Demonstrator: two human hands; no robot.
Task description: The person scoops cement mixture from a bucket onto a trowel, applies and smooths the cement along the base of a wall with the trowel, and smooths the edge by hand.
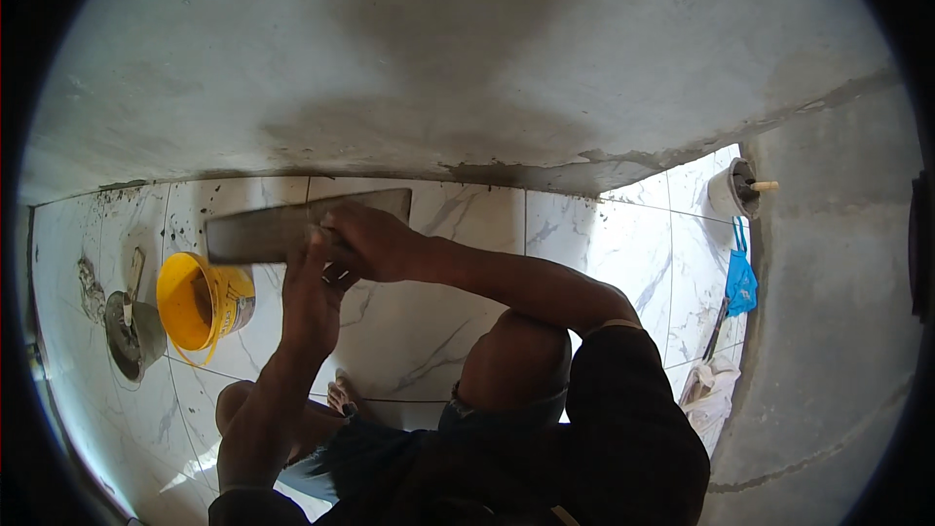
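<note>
My knees and dark shorts filled the bottom of the view, and both my forearms rose from there toward the wall. My left hand was up against the back of a long flat grey trowel, its fingers pressed along the handle area; my right hand was clenched over the same spot from the right, so both hands gripped the trowel together. The trowel lay nearly level, tilted slightly up toward the right, in front of the line where the floor met the wall.

Under me was the white marble-patterned tile floor, spattered with dark specks to the left. Just left of my left hand a yellow bucket lay tipped on its side, mouth facing left. Beside it, farther left, stood a grey mortar pan with a small tool resting in it.

To the right, near the side wall, a crumpled white cloth sat on the floor, a blue bag above it, and a white pipe fitting beyond. Farthest off rose the grey plastered wall, with a darker, wet-looking band along its base.
</note>
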